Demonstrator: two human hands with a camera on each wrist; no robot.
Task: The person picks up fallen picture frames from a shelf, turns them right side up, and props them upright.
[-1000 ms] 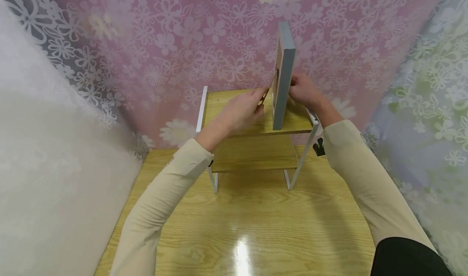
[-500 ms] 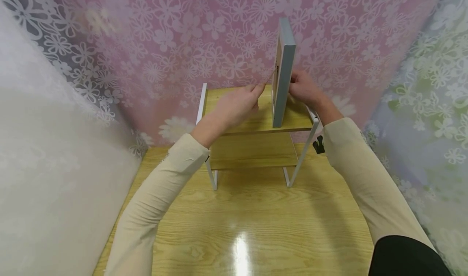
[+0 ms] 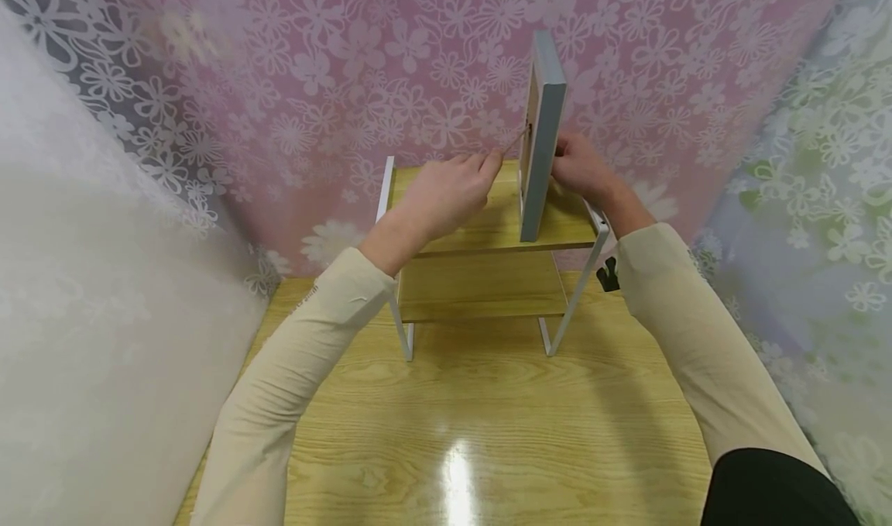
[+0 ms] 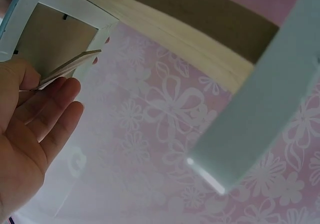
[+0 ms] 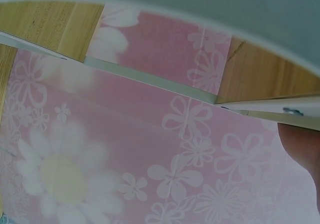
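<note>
A picture frame with a grey-blue edge stands upright, side-on to me, on the top board of a small two-tier table. On its back, the left wrist view shows a brown backing board inside a white border. My left hand pinches a thin wooden stand leg between thumb and fingers; the leg slants out from the backing. My right hand holds the frame from the other side, its fingers partly hidden; fingertips show past the frame's edge in the left wrist view.
White metal side rails edge the table, and a lower shelf lies beneath. A flowered pink backdrop hangs close behind it. A black clip-like piece shows beside the right sleeve. Wood-pattern flooring spreads in front.
The stand leg has swung outward from the frame's back, its free end rising with my left hand, which has turned slightly. My right hand and the frame have stayed nearly still.
</note>
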